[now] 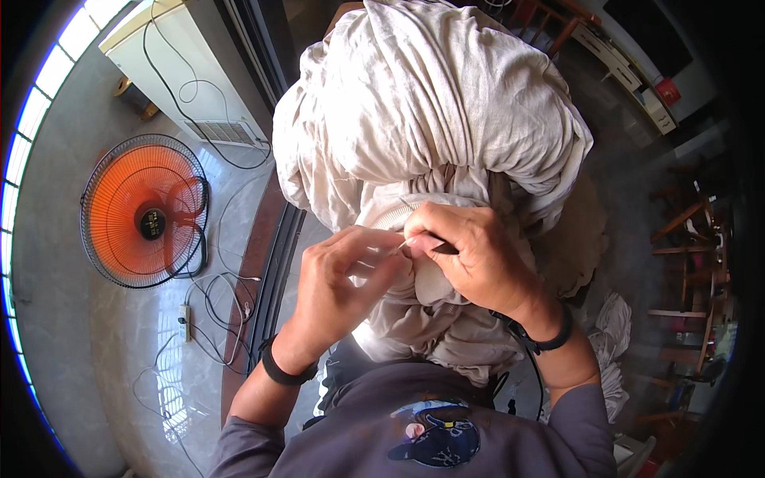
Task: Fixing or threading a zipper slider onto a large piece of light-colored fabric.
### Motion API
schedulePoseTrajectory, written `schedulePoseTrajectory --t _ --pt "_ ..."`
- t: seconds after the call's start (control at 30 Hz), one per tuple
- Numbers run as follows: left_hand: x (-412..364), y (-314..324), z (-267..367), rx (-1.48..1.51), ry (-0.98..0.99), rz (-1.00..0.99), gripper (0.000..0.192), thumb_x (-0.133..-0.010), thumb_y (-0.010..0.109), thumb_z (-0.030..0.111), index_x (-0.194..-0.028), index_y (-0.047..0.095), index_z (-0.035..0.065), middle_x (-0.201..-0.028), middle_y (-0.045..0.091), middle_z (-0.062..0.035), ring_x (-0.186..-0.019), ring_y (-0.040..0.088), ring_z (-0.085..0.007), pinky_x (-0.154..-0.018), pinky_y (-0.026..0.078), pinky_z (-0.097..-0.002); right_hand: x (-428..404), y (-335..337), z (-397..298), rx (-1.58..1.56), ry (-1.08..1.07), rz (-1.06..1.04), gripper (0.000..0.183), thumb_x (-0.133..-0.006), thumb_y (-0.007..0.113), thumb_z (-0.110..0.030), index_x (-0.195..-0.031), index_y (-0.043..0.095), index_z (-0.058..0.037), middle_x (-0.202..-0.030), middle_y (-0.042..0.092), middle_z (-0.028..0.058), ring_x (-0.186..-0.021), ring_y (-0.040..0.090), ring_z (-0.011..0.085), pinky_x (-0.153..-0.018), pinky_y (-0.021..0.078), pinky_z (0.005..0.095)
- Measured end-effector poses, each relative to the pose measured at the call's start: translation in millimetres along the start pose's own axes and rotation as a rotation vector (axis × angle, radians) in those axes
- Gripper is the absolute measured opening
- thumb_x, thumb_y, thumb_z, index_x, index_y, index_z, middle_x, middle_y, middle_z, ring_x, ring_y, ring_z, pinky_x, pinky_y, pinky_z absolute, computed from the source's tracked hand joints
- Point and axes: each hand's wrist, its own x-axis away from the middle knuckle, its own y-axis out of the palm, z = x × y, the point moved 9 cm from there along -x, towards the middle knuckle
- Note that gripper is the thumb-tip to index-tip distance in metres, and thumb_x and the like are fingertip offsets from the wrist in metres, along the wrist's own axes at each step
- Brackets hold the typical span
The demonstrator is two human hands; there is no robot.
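Observation:
My right hand (478, 251) grips a small, dark metal hand tool (443, 245). Its thin tip pokes out above the knuckles; its exact kind is mostly hidden by my fingers. At the right fingertips a short pale thread (402, 244) shows, reaching toward my left hand (352, 275). The left fingers are blurred and curved close by, and whether they pinch the thread is unclear. Under both hands lies a cream knit garment (439, 281) with a ribbed band (388, 216), bunched over my lap. Directly beyond it rises a large heap of cream knit fabric (412, 101).
An orange floor fan (143, 212) stands at left, near a white appliance (179, 71). Cables and a power strip (184, 322) lie on the tiles beside a dark door track (278, 263). More pale fabric (612, 334) sits at right, before wooden furniture (687, 251).

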Motion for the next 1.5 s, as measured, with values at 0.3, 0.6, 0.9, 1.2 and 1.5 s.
schedulePoseTrajectory --t 0.3,0.6,0.9,1.2,1.5 --pt "10 -2 -37 0.611 -0.146 -0.025 0.013 -0.089 0.061 -0.006 -0.101 0.062 -0.001 -0.1 0.07 -0.0103 -0.089 0.066 -0.0109 -0.078 0.053 -0.0245 4 18 -13 -0.443 0.139 -0.208 0.014 -0.094 0.061 -0.008 -0.103 0.052 -0.0023 -0.084 0.062 0.0075 -0.08 0.063 0.0153 -0.07 0.048 0.0285" --pt "8 -2 -39 0.656 -0.035 -0.069 0.01 -0.088 0.063 -0.008 -0.094 0.064 0.0001 -0.102 0.064 -0.0068 -0.097 0.061 -0.0128 -0.085 0.049 -0.0264 22 23 8 -0.291 0.202 -0.198 0.033 -0.086 0.055 0.011 -0.117 0.056 -0.0006 -0.09 0.07 0.0124 -0.079 0.069 0.0159 -0.067 0.0525 0.0272" --pt "7 -3 -40 0.607 -0.025 -0.057 0.009 -0.085 0.072 0.002 -0.089 0.064 0.0041 -0.101 0.058 -0.0058 -0.09 0.059 -0.0114 -0.082 0.049 -0.0257 20 24 12 -0.264 0.271 -0.204 0.03 -0.082 0.068 -0.001 -0.111 0.06 -0.0044 -0.09 0.071 0.0142 -0.087 0.072 0.026 -0.071 0.054 0.0354" --pt "7 -6 -45 0.559 0.011 -0.062 0.006 -0.087 0.066 -0.005 -0.09 0.067 -0.0001 -0.104 0.06 -0.0065 -0.097 0.058 -0.0124 -0.084 0.047 -0.0257 22 35 22 -0.423 0.361 -0.325 0.027 -0.089 0.056 0.001 -0.115 0.058 -0.0013 -0.086 0.072 0.0125 -0.07 0.064 0.0163 -0.062 0.0508 0.029" --pt "5 -4 -41 0.558 -0.034 0.015 0.011 -0.085 0.072 0.004 -0.091 0.063 0.0026 -0.097 0.06 -0.007 -0.088 0.06 -0.0124 -0.081 0.05 -0.0269 21 28 15 -0.368 0.291 -0.198 0.03 -0.085 0.058 0.006 -0.113 0.06 -0.001 -0.089 0.072 0.0111 -0.072 0.066 0.0161 -0.063 0.0519 0.028"
